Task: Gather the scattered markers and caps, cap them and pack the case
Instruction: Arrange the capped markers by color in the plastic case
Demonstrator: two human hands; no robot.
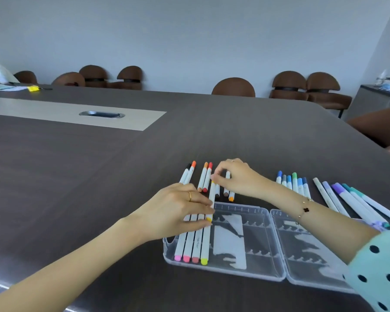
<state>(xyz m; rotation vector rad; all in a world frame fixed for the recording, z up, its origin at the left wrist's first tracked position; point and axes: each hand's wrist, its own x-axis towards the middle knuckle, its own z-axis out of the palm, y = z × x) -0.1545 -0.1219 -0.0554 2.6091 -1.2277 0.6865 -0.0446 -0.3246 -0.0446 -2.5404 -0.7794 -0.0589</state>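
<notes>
A clear plastic case point(252, 274) lies open on the table, with its lid half point(311, 282) to the right. Several white markers point(195, 244) with pink, red and yellow caps lie in the case's left slots. My left hand point(178, 210) presses flat on their upper ends. My right hand point(235, 176) pinches the far end of a yellow-tipped marker point(212, 194) that slants over the case's far wall. Loose markers with orange and red caps point(204, 176) lie just beyond the case.
More markers with blue and green caps point(294, 182) and with purple and teal caps point(349, 199) lie to the right. The dark table point(88, 176) has a cable port point(102, 114) in its pale strip. Brown chairs point(233, 87) line the far wall.
</notes>
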